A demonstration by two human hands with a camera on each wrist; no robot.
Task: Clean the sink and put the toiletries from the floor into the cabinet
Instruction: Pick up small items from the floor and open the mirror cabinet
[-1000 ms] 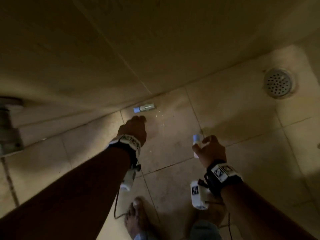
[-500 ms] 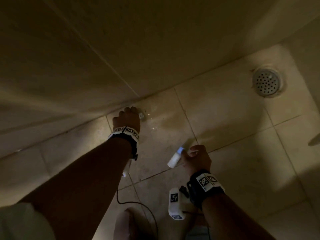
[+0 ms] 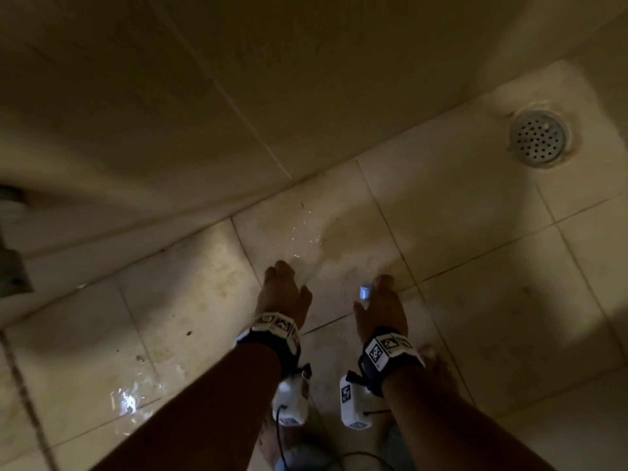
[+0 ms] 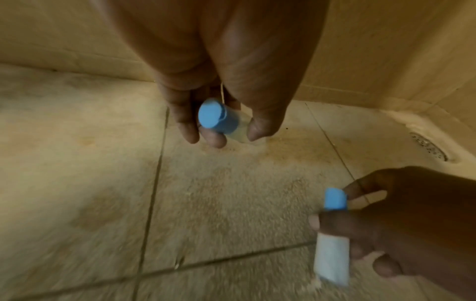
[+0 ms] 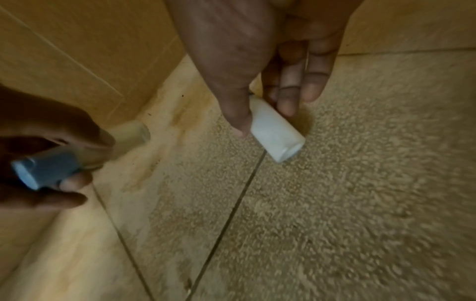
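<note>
Left hand grip clamped round clear blue-capped bottle; right hand grip round white bottle.

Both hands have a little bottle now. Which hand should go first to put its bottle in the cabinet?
No clear winner: the left hand grips the clear blue-capped bottle, the right hand grips the white bottle. Both hang side by side above the floor, and the cabinet isn't in view.

Bare forearms; each wrist wears a black strap with white square-coded marker tags; a white boxy camera unit hangs beneath each; thin black cables trail; bare feet.
</note>
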